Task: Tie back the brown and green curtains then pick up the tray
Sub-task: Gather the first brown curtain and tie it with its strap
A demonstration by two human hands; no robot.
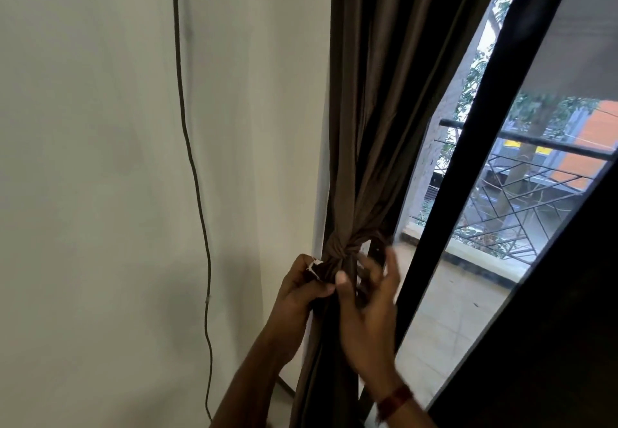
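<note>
The brown curtain (pixel 378 93) hangs bunched between the wall (pixel 100 160) and the window (pixel 495 227), cinched low down by a knot (pixel 341 248). The left hand (pixel 301 290) clenches the fabric just under the knot, fingers curled tight. The right hand (pixel 368 310) has its thumb against the cloth, its blurred fingers spread loose and grasping nothing. A cable (pixel 194 173) runs down the wall.
</note>
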